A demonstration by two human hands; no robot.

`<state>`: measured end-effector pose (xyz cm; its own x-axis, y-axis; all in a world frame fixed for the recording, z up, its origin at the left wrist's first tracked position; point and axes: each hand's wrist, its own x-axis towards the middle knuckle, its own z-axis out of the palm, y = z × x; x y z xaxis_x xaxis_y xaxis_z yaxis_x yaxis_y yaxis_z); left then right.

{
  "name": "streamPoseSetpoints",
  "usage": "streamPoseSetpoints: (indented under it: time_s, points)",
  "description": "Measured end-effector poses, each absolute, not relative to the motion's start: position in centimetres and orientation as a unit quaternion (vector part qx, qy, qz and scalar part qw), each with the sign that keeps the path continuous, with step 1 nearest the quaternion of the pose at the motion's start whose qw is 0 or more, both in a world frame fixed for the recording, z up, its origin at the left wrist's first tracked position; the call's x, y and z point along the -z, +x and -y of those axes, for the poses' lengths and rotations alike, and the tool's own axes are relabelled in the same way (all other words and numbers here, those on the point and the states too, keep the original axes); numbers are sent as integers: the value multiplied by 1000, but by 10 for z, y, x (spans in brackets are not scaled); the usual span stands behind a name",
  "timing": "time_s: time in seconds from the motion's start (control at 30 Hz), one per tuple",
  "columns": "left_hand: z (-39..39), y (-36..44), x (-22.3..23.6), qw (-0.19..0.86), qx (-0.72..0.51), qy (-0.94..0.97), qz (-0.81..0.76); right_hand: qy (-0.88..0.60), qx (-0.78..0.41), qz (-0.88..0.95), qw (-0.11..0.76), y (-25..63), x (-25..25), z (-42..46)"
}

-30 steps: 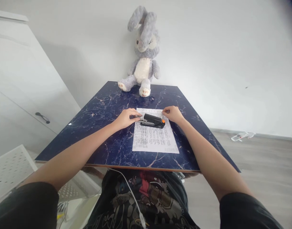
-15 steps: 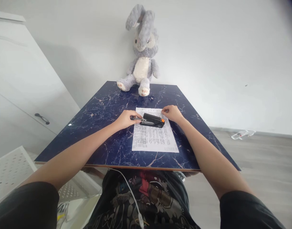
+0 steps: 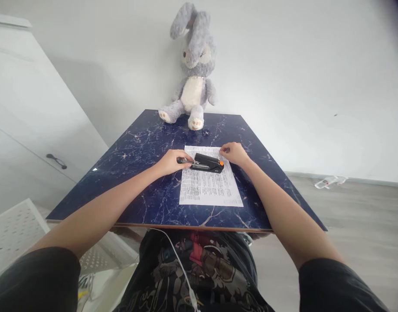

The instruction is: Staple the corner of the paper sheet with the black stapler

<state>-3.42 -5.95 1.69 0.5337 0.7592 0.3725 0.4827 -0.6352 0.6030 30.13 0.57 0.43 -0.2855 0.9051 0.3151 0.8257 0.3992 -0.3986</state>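
A black stapler (image 3: 209, 164) with an orange tip at its right end lies on a printed sheet of paper (image 3: 210, 190). My left hand (image 3: 173, 161) is closed on the stapler's left end, where a metal part shows between thumb and fingers. The stapler's metal rail is visible along its near side. Fingers curled together, my right hand (image 3: 236, 154) rests at the paper's top right corner. Whether a small thing is pinched in those fingertips cannot be made out.
Paper and stapler are on a dark blue marbled table (image 3: 160, 199). At its far edge sits a grey plush rabbit (image 3: 193, 93) against the wall. A white cabinet (image 3: 30, 108) stands left. A white cable (image 3: 179, 264) hangs before my shirt. Clear plastic (image 3: 331, 182) lies on the floor.
The whole view has shifted very slightly. Both hands, the stapler and the paper keep the same places relative to each other.
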Motion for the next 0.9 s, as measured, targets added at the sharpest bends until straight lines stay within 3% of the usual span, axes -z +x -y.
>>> streamPoseSetpoints:
  time_s: [0.13, 0.23, 0.37, 0.47, 0.67, 0.8, 0.9]
  points:
    - [60, -40, -22, 224, -300, 853, -365, -530, -93, 790, 294, 298, -14, 1]
    - [56, -52, -24, 270, -284, 844, -366, -460, -174, 799, 346, 292, -30, 15]
    - [51, -64, -23, 343, -279, 828, -346, -310, -297, 862, 271, 277, -46, 35]
    - [53, -61, -24, 371, -291, 817, -333, -262, -270, 898, 228, 259, -45, 46]
    - [67, -38, -29, 297, -336, 831, -329, -182, -260, 915, 249, 225, -35, 58]
    - [66, -35, -26, 268, -394, 810, -340, -205, -235, 901, 302, 216, -31, 62]
    - [64, -36, -24, 250, -377, 830, -328, -171, -243, 912, 283, 214, -33, 66]
